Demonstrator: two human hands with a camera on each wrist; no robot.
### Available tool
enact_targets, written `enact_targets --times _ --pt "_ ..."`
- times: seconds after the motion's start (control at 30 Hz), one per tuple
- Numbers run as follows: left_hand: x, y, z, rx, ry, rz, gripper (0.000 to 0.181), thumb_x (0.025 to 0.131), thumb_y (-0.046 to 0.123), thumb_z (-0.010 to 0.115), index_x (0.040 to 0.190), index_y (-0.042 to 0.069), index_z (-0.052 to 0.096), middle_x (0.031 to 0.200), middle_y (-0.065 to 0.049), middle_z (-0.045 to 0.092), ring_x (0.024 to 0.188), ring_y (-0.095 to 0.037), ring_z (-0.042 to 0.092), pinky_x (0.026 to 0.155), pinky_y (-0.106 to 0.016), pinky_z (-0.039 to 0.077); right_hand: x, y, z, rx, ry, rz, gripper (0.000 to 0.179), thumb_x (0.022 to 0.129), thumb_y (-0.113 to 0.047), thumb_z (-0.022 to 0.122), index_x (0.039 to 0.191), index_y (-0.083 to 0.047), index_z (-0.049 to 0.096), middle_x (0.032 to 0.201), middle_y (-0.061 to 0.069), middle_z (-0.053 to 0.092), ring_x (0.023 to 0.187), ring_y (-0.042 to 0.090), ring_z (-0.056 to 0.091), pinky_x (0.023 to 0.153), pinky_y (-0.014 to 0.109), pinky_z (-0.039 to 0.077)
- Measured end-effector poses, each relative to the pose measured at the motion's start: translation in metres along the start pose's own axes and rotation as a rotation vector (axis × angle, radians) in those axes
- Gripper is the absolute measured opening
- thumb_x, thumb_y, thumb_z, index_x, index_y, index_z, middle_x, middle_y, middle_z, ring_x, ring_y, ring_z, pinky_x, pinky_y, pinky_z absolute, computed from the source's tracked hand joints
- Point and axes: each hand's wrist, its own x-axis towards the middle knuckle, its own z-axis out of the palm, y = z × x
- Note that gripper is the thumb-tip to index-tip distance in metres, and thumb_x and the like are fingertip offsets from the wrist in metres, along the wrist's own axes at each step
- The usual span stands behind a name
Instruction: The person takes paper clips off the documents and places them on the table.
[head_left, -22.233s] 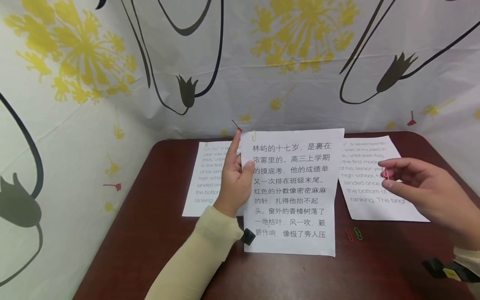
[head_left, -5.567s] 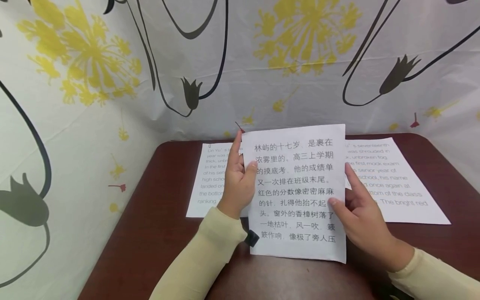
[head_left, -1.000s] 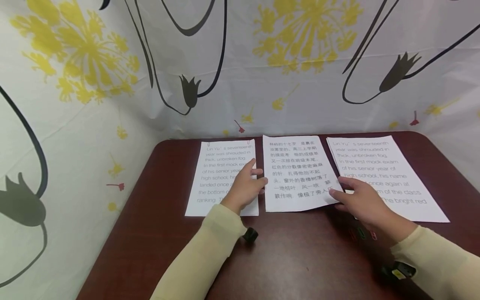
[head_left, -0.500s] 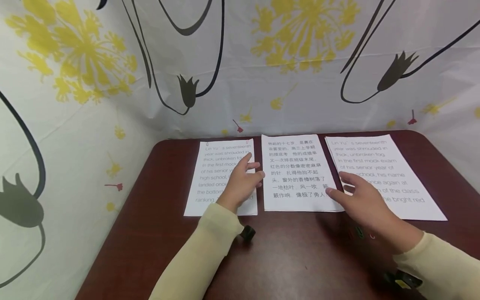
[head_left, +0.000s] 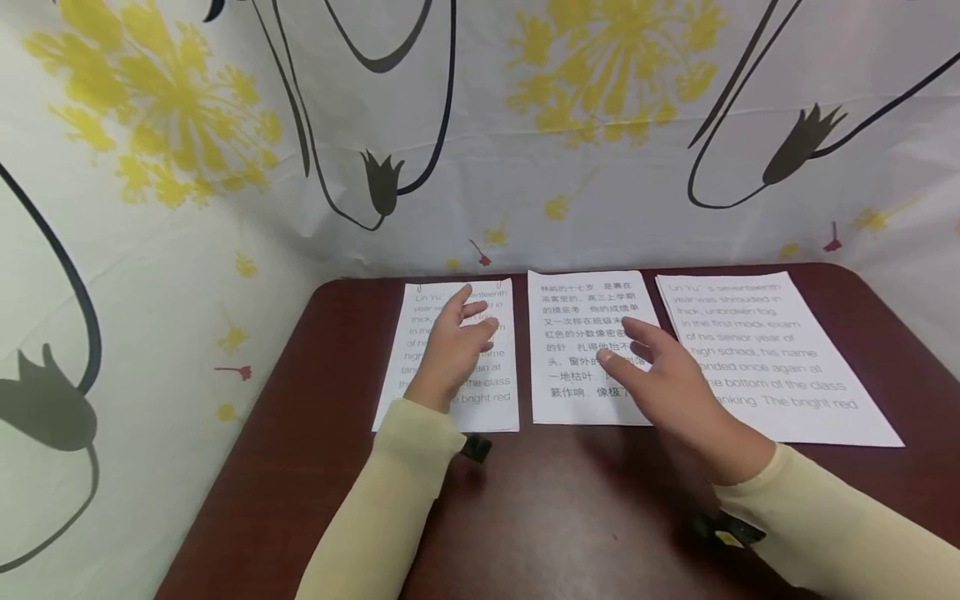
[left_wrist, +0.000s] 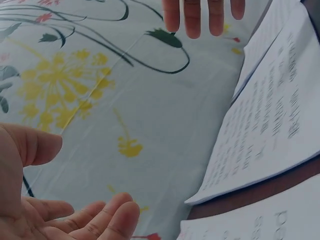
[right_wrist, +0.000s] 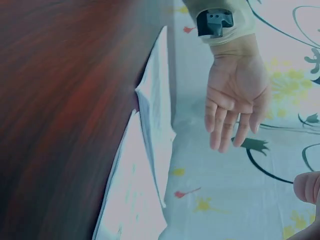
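Observation:
My left hand (head_left: pixel 453 350) hovers over the left sheets of English text (head_left: pixel 491 387), fingers spread and holding nothing. Two paper clips, a dark one (head_left: pixel 419 289) and a red one (head_left: pixel 499 285), sit on those sheets' top edge. Across the middle sheets of Chinese text (head_left: pixel 570 408) reaches my right hand (head_left: pixel 667 383), thumb and fingers apart with nothing between them. In the right wrist view, the left hand (right_wrist: pixel 237 95) shows its bare palm. The left wrist view catches the right hand's straight fingers (left_wrist: pixel 202 17) at its top.
Right of the middle sheets lies another stack of English text (head_left: pixel 795 367), its left edge slightly fanned. All three rest along the back of a dark red-brown table (head_left: pixel 555 517). A white cloth with yellow flowers (head_left: pixel 480 200) hangs behind and at the sides.
The Chinese sheets, earlier held up, were laid down between the other stacks. The right hand let go of their corner and moved left. The left hand moved left. Loose clips are now hidden.

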Motion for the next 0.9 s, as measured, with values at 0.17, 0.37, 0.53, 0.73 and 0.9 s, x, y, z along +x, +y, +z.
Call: enact_targets --times 0.17,0.37,0.53,0.73,0.9 --pt "0.004 0.000 -0.014 0.015 0.048 -0.001 0.072 0.104 0.033 0.064 0.167 0.031 0.029 0.158 0.000 0.051 0.134 -0.026 0.060 0.114 -0.048 0.049 0.008 -0.011 0.014 0.062 -0.011 -0.015 0.082 0.104 -0.039 0.065 0.166 -0.003 0.026 0.170 0.020 0.031 0.155 0.045 0.033 0.121 0.063 0.037" --pt "0.003 0.004 -0.032 -0.003 0.127 -0.023 0.069 0.105 0.035 0.061 0.167 0.031 0.030 0.160 0.001 0.048 0.139 -0.027 0.054 0.119 -0.047 0.045 0.015 -0.027 0.029 0.159 -0.041 -0.010 0.081 0.104 -0.039 0.065 0.167 -0.007 0.026 0.171 0.019 0.030 0.156 0.042 0.032 0.123 0.060 0.037" --pt "0.001 0.008 -0.046 0.049 0.151 -0.053 0.069 0.106 0.038 0.060 0.167 0.031 0.029 0.162 0.003 0.047 0.140 -0.024 0.053 0.119 -0.047 0.045 0.019 -0.036 0.037 0.238 -0.046 0.009 0.080 0.104 -0.040 0.066 0.167 -0.011 0.027 0.171 0.016 0.031 0.157 0.039 0.033 0.124 0.058 0.036" --pt "0.000 0.007 -0.065 0.105 0.159 -0.089 0.071 0.107 0.040 0.059 0.168 0.030 0.027 0.166 0.000 0.043 0.145 -0.024 0.048 0.122 -0.046 0.041 0.026 -0.042 0.049 0.331 -0.039 0.039 0.074 0.105 -0.036 0.064 0.166 -0.011 0.030 0.170 0.016 0.033 0.155 0.038 0.037 0.124 0.058 0.036" --pt "-0.004 -0.004 -0.083 0.100 0.199 -0.138 0.072 0.107 0.039 0.058 0.169 0.026 0.024 0.169 -0.004 0.038 0.152 -0.026 0.042 0.126 -0.047 0.037 0.035 -0.047 0.064 0.421 -0.045 0.060 0.072 0.105 -0.036 0.064 0.165 -0.009 0.032 0.169 0.016 0.034 0.154 0.035 0.038 0.124 0.056 0.037"
